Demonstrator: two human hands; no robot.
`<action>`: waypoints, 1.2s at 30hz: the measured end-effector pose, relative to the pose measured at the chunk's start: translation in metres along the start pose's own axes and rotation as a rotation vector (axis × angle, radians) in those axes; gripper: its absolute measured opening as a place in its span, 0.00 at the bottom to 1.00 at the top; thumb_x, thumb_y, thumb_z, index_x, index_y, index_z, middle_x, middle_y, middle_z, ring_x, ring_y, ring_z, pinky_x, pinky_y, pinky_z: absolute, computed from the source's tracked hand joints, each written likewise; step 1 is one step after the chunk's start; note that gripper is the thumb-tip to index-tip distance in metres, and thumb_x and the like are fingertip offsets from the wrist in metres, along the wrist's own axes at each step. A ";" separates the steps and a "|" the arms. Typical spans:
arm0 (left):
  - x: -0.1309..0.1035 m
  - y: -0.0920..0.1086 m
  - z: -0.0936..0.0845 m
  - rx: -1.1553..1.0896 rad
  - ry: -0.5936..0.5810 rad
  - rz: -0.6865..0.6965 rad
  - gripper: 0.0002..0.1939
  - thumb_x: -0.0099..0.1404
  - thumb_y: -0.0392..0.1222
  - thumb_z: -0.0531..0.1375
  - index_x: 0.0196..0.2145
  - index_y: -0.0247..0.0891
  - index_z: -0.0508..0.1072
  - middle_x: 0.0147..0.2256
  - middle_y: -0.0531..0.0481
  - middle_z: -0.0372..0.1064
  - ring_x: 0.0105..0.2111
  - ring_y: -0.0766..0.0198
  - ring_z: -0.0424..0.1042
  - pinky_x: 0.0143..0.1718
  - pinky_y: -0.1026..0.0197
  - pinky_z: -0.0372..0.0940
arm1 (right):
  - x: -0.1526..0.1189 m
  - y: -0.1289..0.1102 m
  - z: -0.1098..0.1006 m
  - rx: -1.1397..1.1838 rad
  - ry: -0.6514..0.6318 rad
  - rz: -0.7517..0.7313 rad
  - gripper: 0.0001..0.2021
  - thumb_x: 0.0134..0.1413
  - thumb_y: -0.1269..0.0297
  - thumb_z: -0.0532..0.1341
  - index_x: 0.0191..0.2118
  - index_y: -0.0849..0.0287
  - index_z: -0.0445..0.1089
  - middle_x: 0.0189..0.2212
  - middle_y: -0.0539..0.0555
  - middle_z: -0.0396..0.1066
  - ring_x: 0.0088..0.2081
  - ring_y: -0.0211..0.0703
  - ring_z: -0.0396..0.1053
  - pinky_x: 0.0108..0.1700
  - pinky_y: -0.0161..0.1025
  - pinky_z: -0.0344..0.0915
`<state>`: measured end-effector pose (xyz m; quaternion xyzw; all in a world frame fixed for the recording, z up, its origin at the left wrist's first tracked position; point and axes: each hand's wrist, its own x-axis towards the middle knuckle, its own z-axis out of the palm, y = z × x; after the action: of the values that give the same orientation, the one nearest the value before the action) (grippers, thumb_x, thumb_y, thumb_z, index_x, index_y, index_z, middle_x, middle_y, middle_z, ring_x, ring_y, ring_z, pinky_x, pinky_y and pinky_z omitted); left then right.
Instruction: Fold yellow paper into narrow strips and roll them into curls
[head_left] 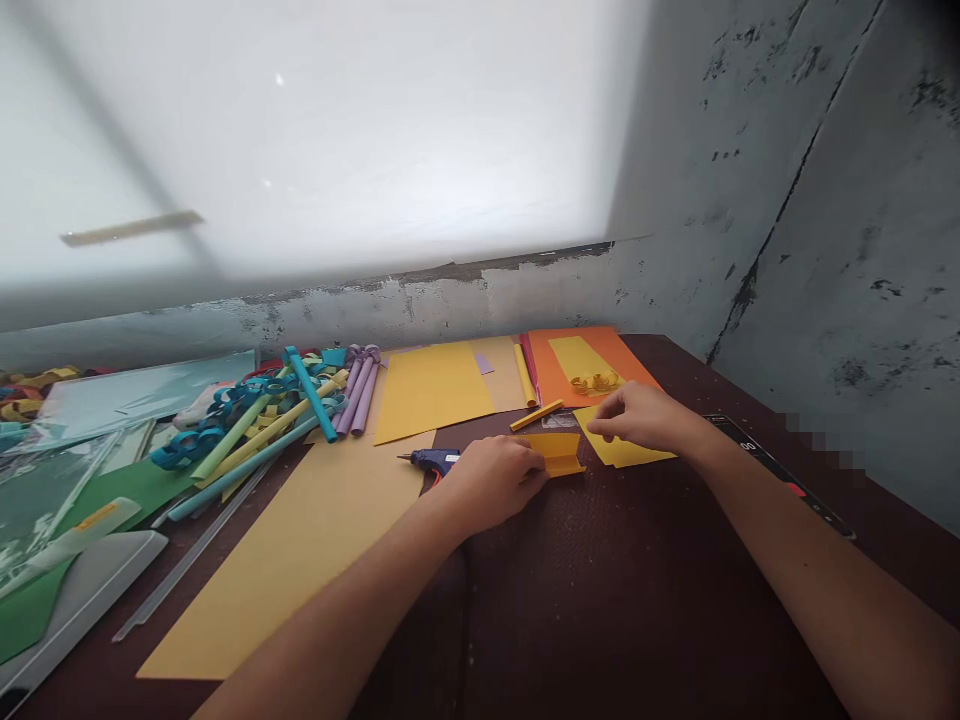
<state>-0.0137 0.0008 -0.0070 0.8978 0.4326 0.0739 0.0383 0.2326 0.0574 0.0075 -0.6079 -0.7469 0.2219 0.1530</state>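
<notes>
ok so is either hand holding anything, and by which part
The left hand holds the folded yellow paper by its left end. Whether the right hand pinches anything cannot be told.

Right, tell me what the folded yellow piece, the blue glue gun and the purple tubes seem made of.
Folded yellow piece: probably matte paper or thin card, with straight creases. Blue glue gun: likely hard, fairly smooth plastic, from its moulded-looking body. Purple tubes: seemingly rolled paper, dull-surfaced, with curled ends.

On table [600,600]: glue gun [433,460] left of folded paper [559,457], phone [772,472] right, paper tubes [360,397] farther left.
</notes>
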 end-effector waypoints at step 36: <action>-0.006 0.034 -0.018 0.194 0.150 0.001 0.13 0.72 0.37 0.53 0.34 0.38 0.76 0.35 0.45 0.74 0.36 0.56 0.75 0.37 0.57 0.66 | -0.005 -0.004 0.013 0.097 -0.323 -0.140 0.10 0.47 0.58 0.64 0.25 0.57 0.78 0.19 0.48 0.63 0.23 0.37 0.57 0.24 0.35 0.48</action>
<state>0.0059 -0.0256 0.0150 0.8893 0.4390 0.0990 -0.0811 0.2234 0.0504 -0.0012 -0.5027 -0.7906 0.3414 0.0753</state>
